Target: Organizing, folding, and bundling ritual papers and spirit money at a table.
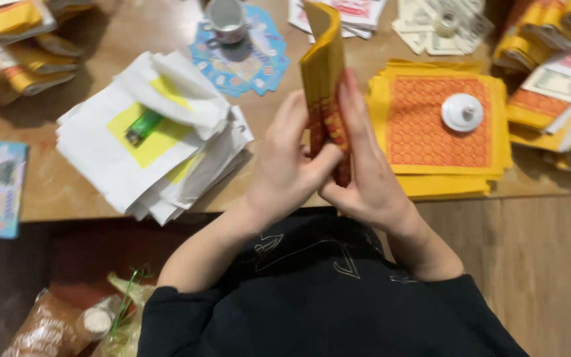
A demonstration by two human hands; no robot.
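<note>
Two hands meet at the centre of the frame, both clasped on one folded yellow sheet (325,73). My left hand (285,162) pinches its lower edge with thumb across; my right hand (365,165) lies flat along its right face, fingers stretched up. Its long axis runs up from my hands, tilted slightly left. Left of my hands lies a white stack (147,139) with a green lighter (143,125); right, a yellow stack (441,129) under a white lid (462,111).

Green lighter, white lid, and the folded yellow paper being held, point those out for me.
Green lighter (143,126), head view, middle of its body.
White lid (462,112), head view, by its centre knob.
Folded yellow paper (322,73), head view, outer face above the fingers.
</note>
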